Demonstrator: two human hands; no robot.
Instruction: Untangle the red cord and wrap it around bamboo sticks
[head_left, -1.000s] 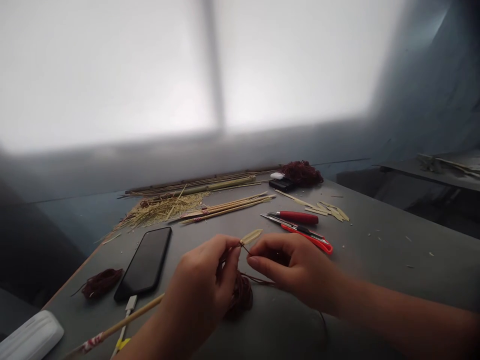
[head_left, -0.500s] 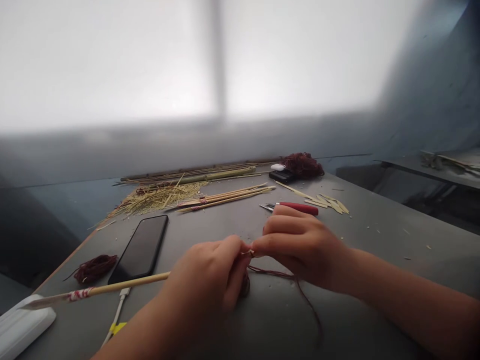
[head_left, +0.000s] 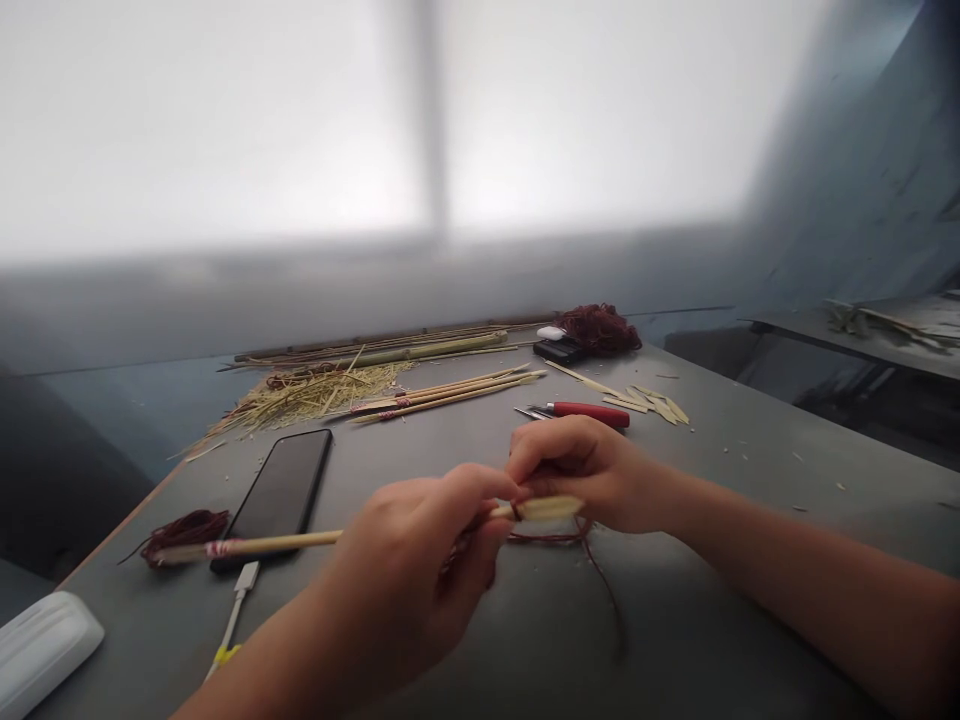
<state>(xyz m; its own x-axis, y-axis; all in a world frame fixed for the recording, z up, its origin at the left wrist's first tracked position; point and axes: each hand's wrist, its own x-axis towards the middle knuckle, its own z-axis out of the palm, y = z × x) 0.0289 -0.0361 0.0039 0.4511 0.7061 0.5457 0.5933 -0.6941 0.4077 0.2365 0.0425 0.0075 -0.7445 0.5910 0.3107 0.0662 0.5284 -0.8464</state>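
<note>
My left hand (head_left: pixel 424 560) is closed round a thin bamboo stick (head_left: pixel 292 541), held level above the table. Red and white binding wraps the stick near its left end, where a blurred pointed tip sticks out. At the right end, beyond my left fingers, is a pale, leaf-shaped tip (head_left: pixel 553 508) with dark thread round its base. My right hand (head_left: pixel 600 470) pinches at that base beside my left thumb; the thread between its fingertips is mostly hidden. Loose dark red thread (head_left: pixel 604 580) hangs below both hands.
A phone (head_left: pixel 277 495) and a dark red thread bundle (head_left: pixel 180 535) lie left, near a white device (head_left: pixel 49 650). Beyond are bamboo shavings (head_left: pixel 315 393), several similar sticks (head_left: pixel 457 392), a red-handled cutter (head_left: pixel 592 414), flat slivers (head_left: pixel 656 403) and a larger thread heap (head_left: pixel 600 330).
The stick has shifted right and its left end has risen, so the pale tip now shows past my left fingers. My right hand has moved slightly left, its fingers curled tighter.
</note>
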